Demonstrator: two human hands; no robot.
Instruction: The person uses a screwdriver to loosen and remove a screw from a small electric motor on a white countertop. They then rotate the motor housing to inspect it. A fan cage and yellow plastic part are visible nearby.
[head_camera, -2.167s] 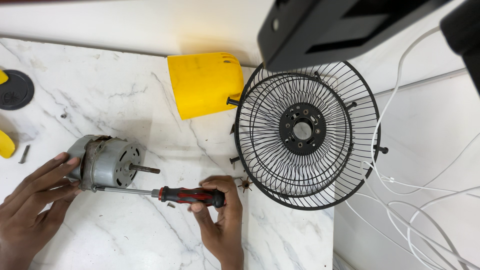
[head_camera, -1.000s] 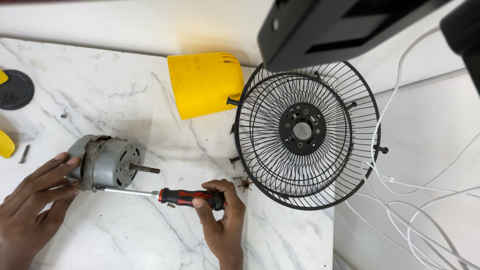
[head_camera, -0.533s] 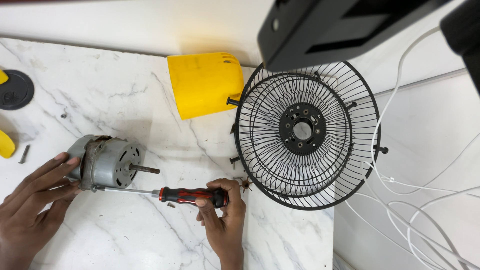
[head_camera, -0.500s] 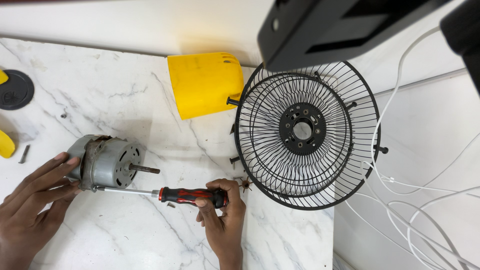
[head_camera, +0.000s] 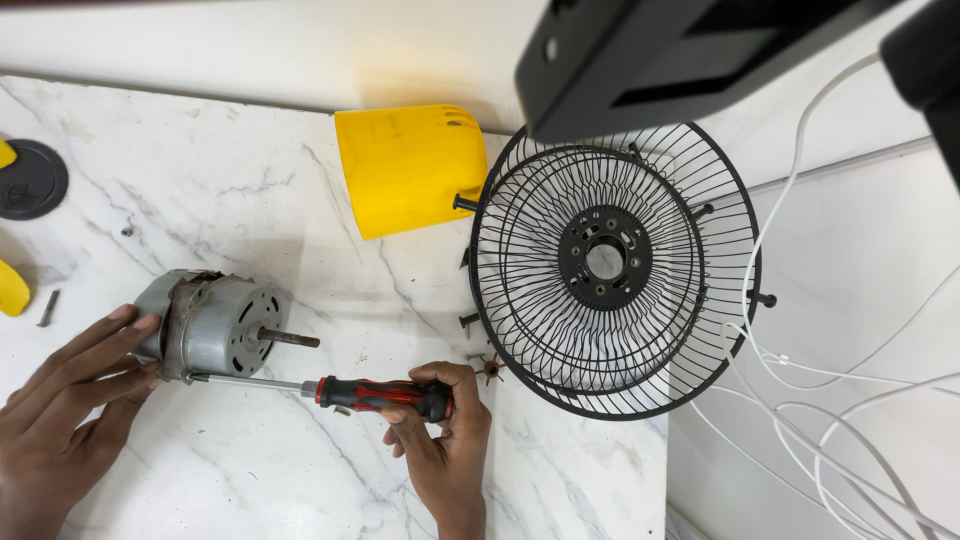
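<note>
The left hand (head_camera: 70, 400) steadied the motor (head_camera: 210, 325) on the counter (head_camera: 250, 200) while the right hand (head_camera: 440, 420) gripped a screwdriver (head_camera: 375, 395) set against it.

a yellow piece (head_camera: 12, 290) and black disc (head_camera: 30, 180) are cut off at the left edge.

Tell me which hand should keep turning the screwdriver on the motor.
The right hand. Its fingers already grip the red-and-black handle of the screwdriver, whose tip sits against the grey motor. The left hand is busy bracing the motor's back end on the marble table.
</note>
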